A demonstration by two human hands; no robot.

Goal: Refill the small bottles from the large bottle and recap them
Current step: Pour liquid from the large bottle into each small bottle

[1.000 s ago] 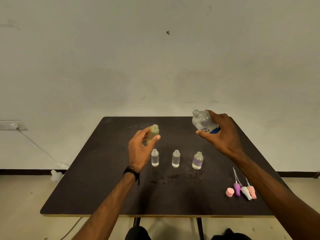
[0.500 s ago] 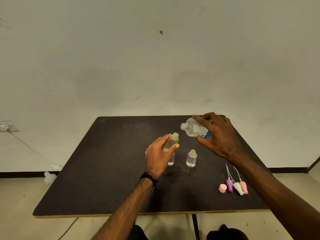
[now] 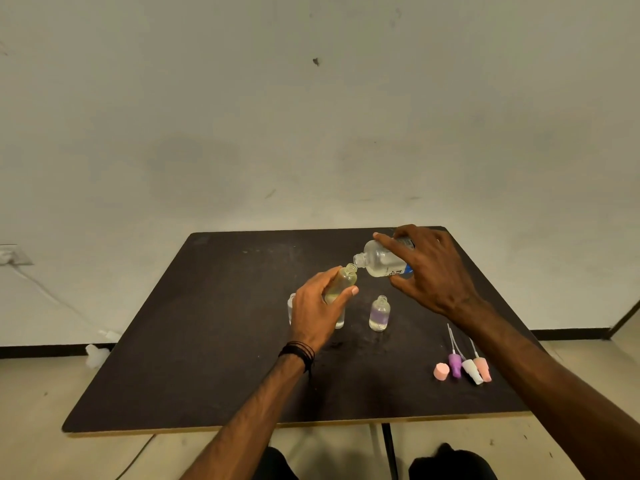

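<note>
My left hand holds a small yellowish bottle above the dark table, tilted to the right with its neck open. The large clear bottle with a blue label lies nearly on its side in my right hand; its open mouth touches the small bottle's mouth. An uncapped small bottle with purplish liquid stands on the table. Two more small clear bottles stand mostly hidden behind my left hand. Pink, purple and white spray caps lie at the right.
The table's front edge is near my body, with its leg below. A wall socket with a cable is on the left wall, and a white object lies on the floor.
My left hand carried the yellowish bottle right and tilted it. My right hand tipped the large bottle from upright to nearly horizontal until the mouths met.
</note>
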